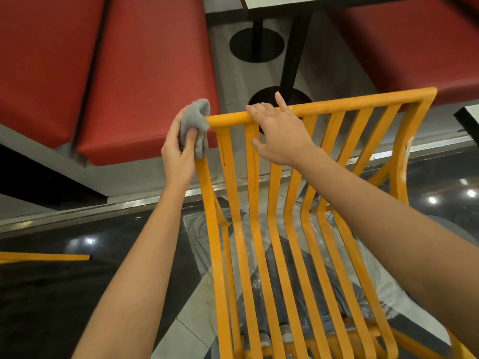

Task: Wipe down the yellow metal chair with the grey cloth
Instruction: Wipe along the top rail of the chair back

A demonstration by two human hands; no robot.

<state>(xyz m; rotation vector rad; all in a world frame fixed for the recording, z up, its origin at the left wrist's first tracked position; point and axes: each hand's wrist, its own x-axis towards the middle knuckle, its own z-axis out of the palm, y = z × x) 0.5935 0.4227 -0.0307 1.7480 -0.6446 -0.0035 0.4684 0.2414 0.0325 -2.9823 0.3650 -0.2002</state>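
Note:
The yellow metal chair point(337, 107) stands in front of me, its slatted back and seat running from the top rail down to the frame's bottom. My left hand point(178, 154) grips the grey cloth point(193, 120), bunched around the chair's top left corner where the rail meets the side post. My right hand point(280, 133) holds the top rail a little right of the cloth, fingers over the rail and thumb hooked behind a slat.
Red padded benches point(145, 73) stand beyond the chair on the left and right. A black table post with round bases point(256, 45) rises between them. A clear plastic sheet point(375, 281) lies on the dark glossy floor under the chair. Another yellow bar point(44, 257) lies at left.

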